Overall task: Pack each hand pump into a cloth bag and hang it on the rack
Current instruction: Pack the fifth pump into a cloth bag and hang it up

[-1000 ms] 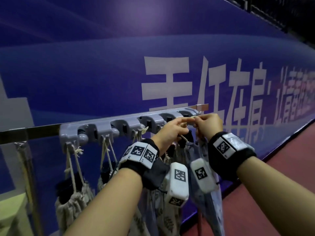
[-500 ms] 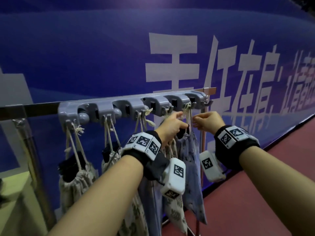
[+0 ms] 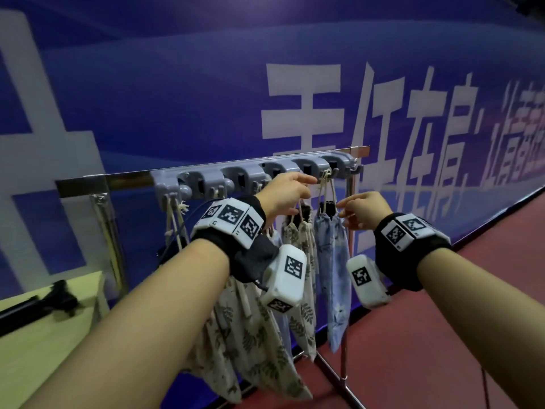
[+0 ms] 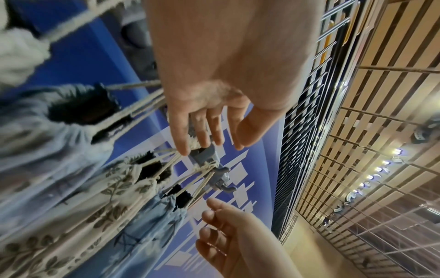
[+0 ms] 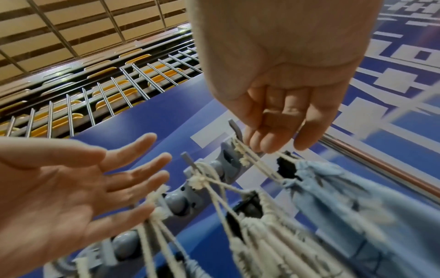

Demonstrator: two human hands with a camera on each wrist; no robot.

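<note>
Blue bag [image 3: 331, 261] hung on the rack [image 3: 253, 175].
Left hand [image 3: 283, 196] and right hand [image 3: 364, 212] were relaxed beside its cords, holding nothing.

— What sort of place is this?
— A sports hall: red floor [image 3: 427, 335] near right, and a long blue banner [image 3: 177, 98] with big white characters along the far side.
— Anything overhead?
— Railed rows of yellow seats [image 5: 114, 94] above the banner (spectator stands), under a slatted ceiling [image 4: 381, 112] with lamps.
</note>
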